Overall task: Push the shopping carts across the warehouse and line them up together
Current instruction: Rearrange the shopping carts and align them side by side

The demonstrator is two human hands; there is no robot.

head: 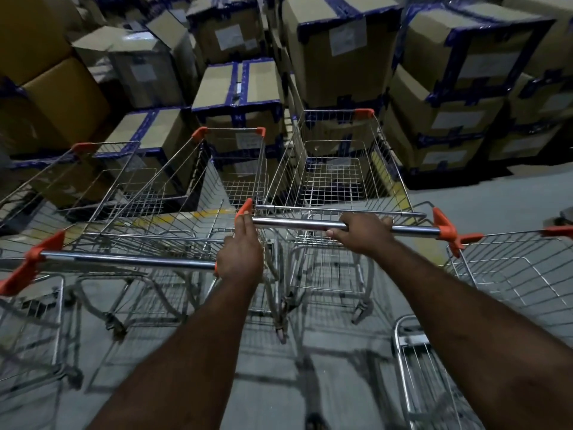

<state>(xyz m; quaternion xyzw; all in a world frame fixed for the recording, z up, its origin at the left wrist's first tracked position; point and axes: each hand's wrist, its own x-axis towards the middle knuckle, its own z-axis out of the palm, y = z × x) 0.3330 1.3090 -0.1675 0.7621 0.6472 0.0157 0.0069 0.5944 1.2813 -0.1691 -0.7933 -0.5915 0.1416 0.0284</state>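
The right hand [362, 232] is curling its fingers over the chrome handle [297, 224] of the held cart [338, 181], gripping the right half of the bar. The left hand [240, 252] is resting at the bar's left end, its fingers lying fairly straight and close together against the orange end cap [245, 209]. I cannot tell whether the thumb is hooking underneath.

The held cart is standing just beside the neighbouring cart [173, 187] on its left, their baskets almost touching. A third cart [77, 169] is sitting further left, and another cart [511, 274] is waiting near on the right. All are facing the stacked cardboard boxes [341, 41] at the far side, on the grey floor [341, 383].

This looks like the lining-up step, with the crossing mostly done. The two handles are not sitting level, since the neighbour's handle [124, 259] is nearer. The next move probably calls for a small, straight nudge to square the held cart into the row without snagging the wire baskets.
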